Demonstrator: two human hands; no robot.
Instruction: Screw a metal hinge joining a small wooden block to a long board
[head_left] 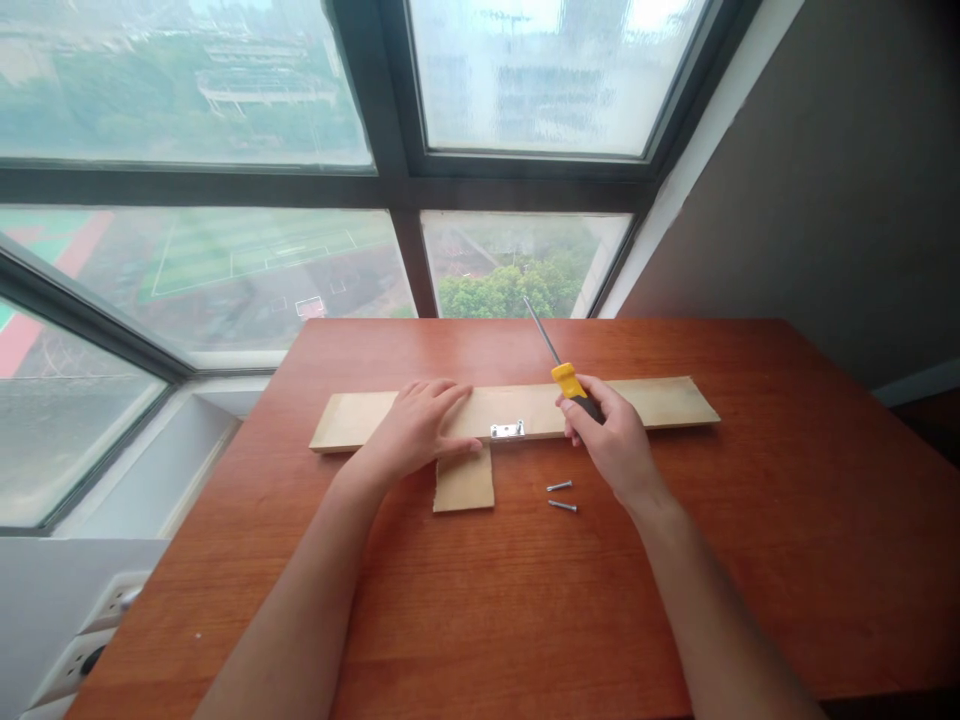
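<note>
A long pale wooden board (645,400) lies crosswise on the table. My left hand (427,420) rests flat on it, fingers spread, left of the middle. Below that hand a short wooden piece (465,485) meets the board's near edge. A small silver metal bracket (508,431) sits at the near edge of the board, with what look like screws at its two ends. My right hand (604,425) is closed around the yellow and black handle of a screwdriver (566,380), its shaft pointing up and away. Two loose screws (561,487) lie on the table between my arms.
The reddish-brown wooden table (487,620) reaches to a dark-framed window (405,190) at the back. A grey wall (810,180) stands at the right. Power sockets (112,600) are on the low wall at the left.
</note>
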